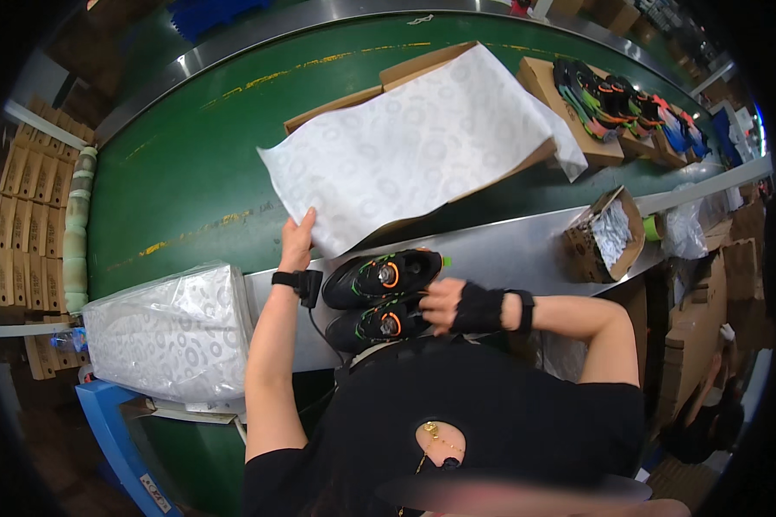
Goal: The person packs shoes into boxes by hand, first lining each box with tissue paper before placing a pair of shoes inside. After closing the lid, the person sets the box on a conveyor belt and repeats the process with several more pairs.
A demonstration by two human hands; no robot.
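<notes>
White paper (405, 142) was pinched by the left hand (297, 245), perhaps for steadiness; whether the right hand (457, 307) gripped the shoes (362, 280), I could not tell.

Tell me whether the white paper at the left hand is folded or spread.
Spread: the white paper lies broad over brown cardboard, its near edge at the left hand.

White paper (405, 146) hides the cardboard box (408, 71) (all but edges).
</notes>
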